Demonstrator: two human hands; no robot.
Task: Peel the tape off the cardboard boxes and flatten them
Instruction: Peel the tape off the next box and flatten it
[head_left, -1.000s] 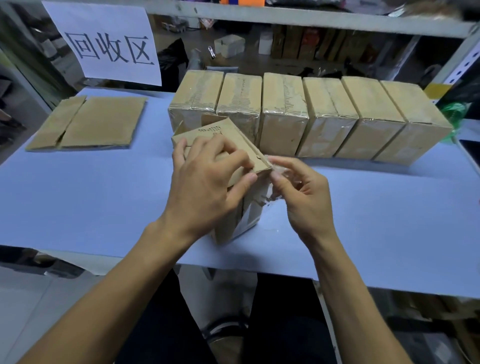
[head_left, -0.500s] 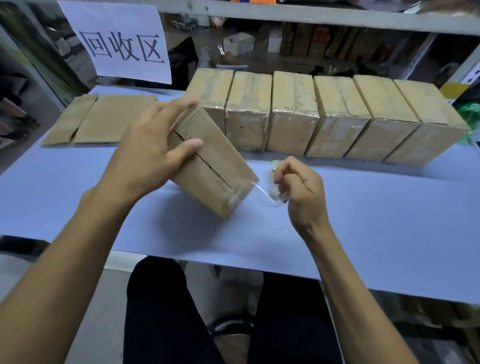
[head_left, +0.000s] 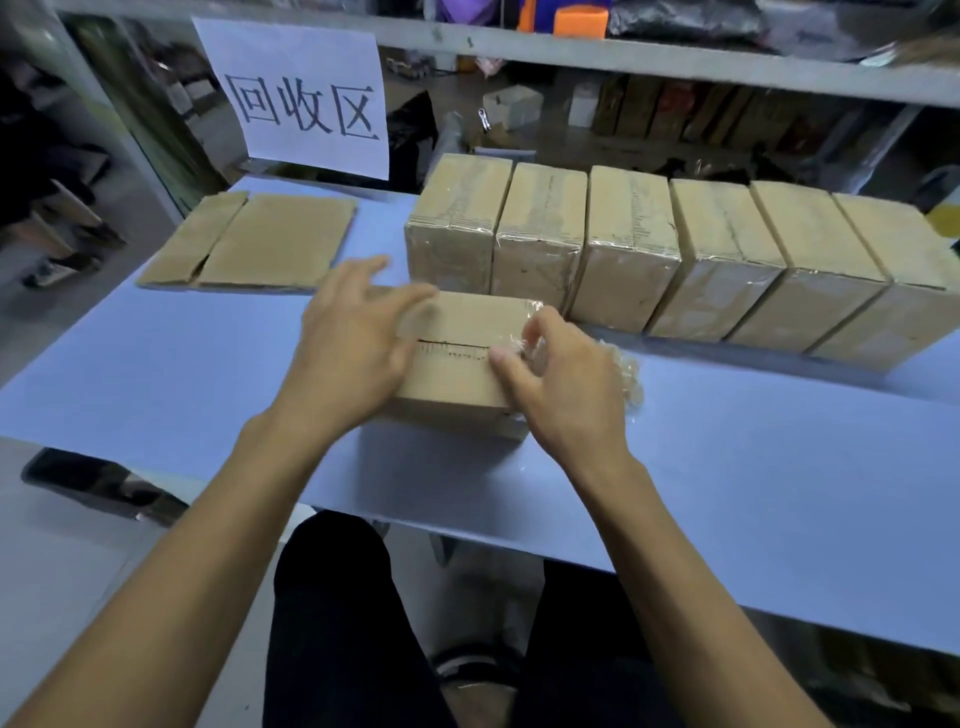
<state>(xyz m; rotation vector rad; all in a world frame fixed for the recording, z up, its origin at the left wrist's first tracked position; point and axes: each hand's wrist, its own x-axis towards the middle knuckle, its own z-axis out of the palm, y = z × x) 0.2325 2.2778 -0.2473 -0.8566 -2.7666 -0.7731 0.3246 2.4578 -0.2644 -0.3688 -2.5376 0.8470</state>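
Observation:
A small brown cardboard box (head_left: 462, 358) lies on its side on the blue table (head_left: 727, 467), its flap seam facing up. My left hand (head_left: 353, 348) presses on the box's left end with fingers spread. My right hand (head_left: 561, 384) pinches clear tape (head_left: 530, 332) at the box's right end, thumb on the seam. A crumpled wad of peeled clear tape (head_left: 626, 379) sits under and beside the right hand. Behind stands a row of several taped boxes (head_left: 649, 249).
A flattened cardboard box (head_left: 260, 244) lies at the far left of the table. A white paper sign (head_left: 306, 98) hangs from the metal shelf frame (head_left: 675, 62) above. The table's near edge crosses above my legs.
The box was tilted up in my left hand; now it lies flat on the table. My right hand has moved from beside the box onto its right end.

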